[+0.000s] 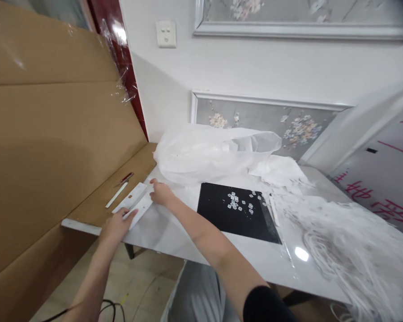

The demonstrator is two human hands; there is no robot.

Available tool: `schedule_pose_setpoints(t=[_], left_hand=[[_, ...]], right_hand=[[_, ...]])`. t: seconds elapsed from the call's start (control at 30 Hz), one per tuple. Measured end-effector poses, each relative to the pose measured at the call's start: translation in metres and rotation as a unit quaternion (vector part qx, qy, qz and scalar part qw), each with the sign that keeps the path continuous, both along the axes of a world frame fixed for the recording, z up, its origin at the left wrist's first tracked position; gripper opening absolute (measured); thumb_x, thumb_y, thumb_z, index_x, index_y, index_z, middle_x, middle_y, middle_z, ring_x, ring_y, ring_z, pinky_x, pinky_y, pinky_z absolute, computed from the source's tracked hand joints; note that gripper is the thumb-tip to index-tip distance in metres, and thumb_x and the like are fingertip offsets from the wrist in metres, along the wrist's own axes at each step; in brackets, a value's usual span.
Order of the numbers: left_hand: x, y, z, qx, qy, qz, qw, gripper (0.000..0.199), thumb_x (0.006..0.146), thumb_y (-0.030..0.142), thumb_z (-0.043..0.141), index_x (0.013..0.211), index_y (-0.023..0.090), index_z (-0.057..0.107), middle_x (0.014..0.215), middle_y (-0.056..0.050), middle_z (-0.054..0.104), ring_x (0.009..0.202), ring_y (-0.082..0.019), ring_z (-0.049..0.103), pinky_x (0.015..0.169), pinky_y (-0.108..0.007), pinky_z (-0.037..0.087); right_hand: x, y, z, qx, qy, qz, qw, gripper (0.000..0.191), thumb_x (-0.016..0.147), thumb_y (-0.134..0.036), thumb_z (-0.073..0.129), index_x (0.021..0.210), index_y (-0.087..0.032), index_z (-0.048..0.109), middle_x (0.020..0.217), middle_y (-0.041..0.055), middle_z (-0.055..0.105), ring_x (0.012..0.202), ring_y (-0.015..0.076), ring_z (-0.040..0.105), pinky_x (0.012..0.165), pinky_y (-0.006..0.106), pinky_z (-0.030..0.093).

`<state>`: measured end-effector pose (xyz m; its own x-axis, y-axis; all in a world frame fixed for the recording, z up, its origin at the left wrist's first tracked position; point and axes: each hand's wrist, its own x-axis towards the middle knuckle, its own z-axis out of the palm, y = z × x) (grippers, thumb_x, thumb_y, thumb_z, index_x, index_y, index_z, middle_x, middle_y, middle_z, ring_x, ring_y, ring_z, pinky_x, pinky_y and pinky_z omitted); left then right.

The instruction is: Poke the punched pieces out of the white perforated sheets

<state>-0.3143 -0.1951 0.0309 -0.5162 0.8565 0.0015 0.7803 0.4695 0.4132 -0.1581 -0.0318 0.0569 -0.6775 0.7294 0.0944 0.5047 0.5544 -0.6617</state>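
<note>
1. My left hand (pixel 116 227) is at the counter's (pixel 184 243) front edge, near its left end, with the fingers on the near end of a white strip (pixel 143 211). Thumb and forefinger stand a little apart; I cannot tell whether they grip or only press.
2. My right hand (pixel 163 194) reaches across to the strip's far end, fingers bent and close together at its tip. I cannot tell whether they are closed on it.
3. The strip lies slantwise between my hands, running from the front edge toward the back edge.
4. Just beside it, on the left, is a flat white piece (pixel 136 194) with a small brown patch.
5. Farther toward the counter's left edge, a narrow white stick (pixel 117 195) and a red-handled tool (pixel 126 177) lie on a cardboard sheet (pixel 97 205).
6. A tall cardboard panel (pixel 53 134) rises along that left edge.
7. Right of my right hand, a black sheet (pixel 218 214) lies near the front edge, bearing scattered small pale squares (pixel 234 201).
8. A crumpled white bag (pixel 201 154) sits along the back edge, by the wall.
9. A heap of white strands (pixel 349 246) covers the right end and hangs over the front right corner.
</note>
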Motion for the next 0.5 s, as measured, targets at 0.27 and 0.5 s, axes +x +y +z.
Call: schedule_pose_setpoints(t=[0.27, 0.5], left_hand=[[0.036, -0.005, 0.039, 0.058, 0.118, 0.040, 0.990, 0.071, 0.091, 0.075, 0.035, 0.125, 0.020, 0.064, 0.131, -0.020, 0.058, 0.093, -0.040, 0.066, 0.081, -0.056, 0.051], [0.216, 0.045, 0.077, 0.397, -0.059, -0.281, 0.872, 0.052, 0.097, 0.059, 0.045, 0.133, 0.024, 0.058, 0.141, -0.011, 0.055, 0.133, -0.031, 0.049, 0.108, -0.044, 0.044]], right_hand=[[0.089, -0.033, 0.003, -0.010, 0.179, 0.039, 0.983, 0.041, 0.099, -0.045, 0.051, 0.134, -0.023, 0.051, 0.138, 0.0117, 0.057, 0.126, 0.0226, 0.056, 0.105, 0.038, 0.046], [0.222, -0.052, 0.026, -0.084, 0.324, -0.107, 0.936, 0.044, 0.097, -0.053, 0.049, 0.129, -0.023, 0.053, 0.123, 0.0111, 0.066, 0.113, 0.0225, 0.064, 0.095, 0.039, 0.053]])
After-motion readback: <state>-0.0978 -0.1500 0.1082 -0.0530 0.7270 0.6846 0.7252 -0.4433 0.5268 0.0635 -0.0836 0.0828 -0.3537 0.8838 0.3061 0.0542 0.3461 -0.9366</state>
